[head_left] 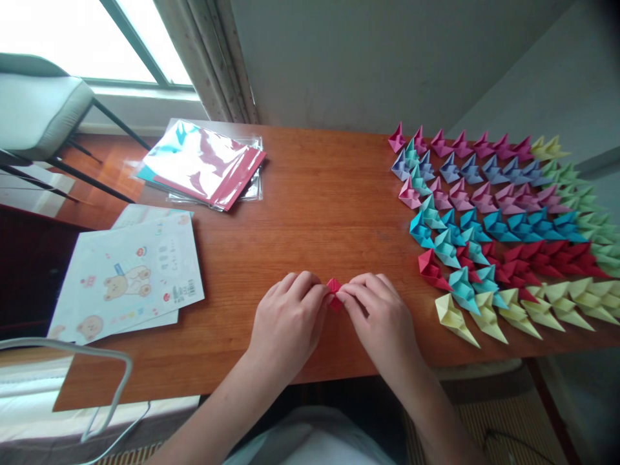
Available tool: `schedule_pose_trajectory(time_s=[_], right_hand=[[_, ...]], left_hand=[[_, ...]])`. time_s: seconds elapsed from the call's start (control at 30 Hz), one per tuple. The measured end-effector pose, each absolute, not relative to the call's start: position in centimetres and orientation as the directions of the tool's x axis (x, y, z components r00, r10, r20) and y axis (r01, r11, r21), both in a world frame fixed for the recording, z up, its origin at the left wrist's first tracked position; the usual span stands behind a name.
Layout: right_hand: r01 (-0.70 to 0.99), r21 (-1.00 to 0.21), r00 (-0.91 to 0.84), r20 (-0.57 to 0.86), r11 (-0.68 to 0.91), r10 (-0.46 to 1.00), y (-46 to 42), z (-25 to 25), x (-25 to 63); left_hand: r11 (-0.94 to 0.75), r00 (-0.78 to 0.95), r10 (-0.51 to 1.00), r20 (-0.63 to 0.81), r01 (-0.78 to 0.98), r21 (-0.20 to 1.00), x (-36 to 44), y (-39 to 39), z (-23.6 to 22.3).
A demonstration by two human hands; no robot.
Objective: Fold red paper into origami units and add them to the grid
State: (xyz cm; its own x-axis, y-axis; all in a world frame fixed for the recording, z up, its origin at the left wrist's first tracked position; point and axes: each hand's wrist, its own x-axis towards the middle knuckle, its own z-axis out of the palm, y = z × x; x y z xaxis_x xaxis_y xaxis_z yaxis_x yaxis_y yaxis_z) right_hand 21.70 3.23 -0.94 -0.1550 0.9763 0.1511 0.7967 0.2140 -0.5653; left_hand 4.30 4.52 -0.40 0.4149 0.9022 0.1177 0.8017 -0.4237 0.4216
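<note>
A small folded piece of red paper [334, 285] is pinched between both hands near the front edge of the table. My left hand [289, 314] grips its left side with thumb and forefinger, the other fingers curled in. On the opposite side, my right hand [380, 310] pinches the paper the same way. Fingertips cover much of it, so its full shape is hidden. To the right of my hands stand rows of folded paper figures, among them a red one [433, 270] and a pale yellow one [454, 318].
Plastic-wrapped coloured paper [203, 165] lies at the back left of the wooden table [310, 194]. Nearer on the left are printed sheets with bear drawings [128, 278]. A white cable or tube [123, 361] curves past the left corner. A chair [43, 110] stands by the window.
</note>
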Motion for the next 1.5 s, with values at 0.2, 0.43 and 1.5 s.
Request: schedule_pose_trajectory(time_s=[0.2, 0.43, 1.5], right_hand=[[0.825, -0.538, -0.123, 0.122, 0.17, 0.985, 3.6, -0.8, 21.6], [0.821, -0.556, -0.082, 0.112, 0.131, 0.99, 3.7, -1.2, 21.6], [0.813, -0.534, -0.188, 0.135, 0.231, 0.973, 3.0, -0.9, 21.8]], left_hand=[[-0.383, 0.371, 0.922, 0.106, 0.842, 0.381, 4.7, 4.5, -0.4], [-0.351, 0.339, 0.936, 0.098, 0.864, 0.362, 4.9, 4.7, -0.3], [-0.374, 0.418, 0.908, 0.039, 0.765, 0.525, 4.1, 5.6, -0.2]])
